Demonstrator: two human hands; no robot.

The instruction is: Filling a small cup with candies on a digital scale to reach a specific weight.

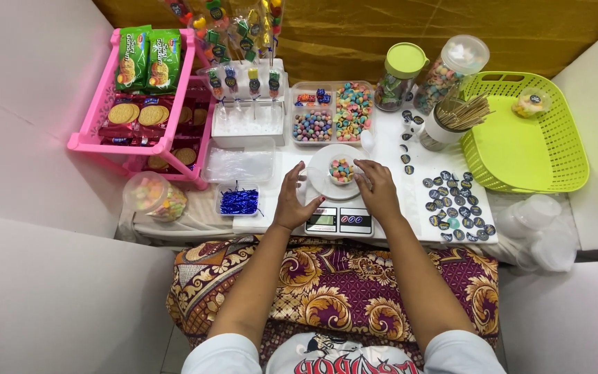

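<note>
Both hands framed a small clear round cup of pastel candies (pixel 341 170) resting on the white digital kitchen scale (pixel 338 220) at the middle of the white surface (pixel 389 149). The left hand (pixel 292 199) lay spread beside the scale's plate, fingers apart, gripping nothing. The right hand (pixel 375 185) curled at the cup's rim; whether it pinched the cup could not be told. Steadying the cup lightly, without pressing down, would have kept the reading true. The scale's display was too small to read.

White table (pixel 389 149): scale (pixel 339 220), green basket (pixel 520 131), pink rack (pixel 140 104), perhaps stickers (pixel 458 208).
</note>
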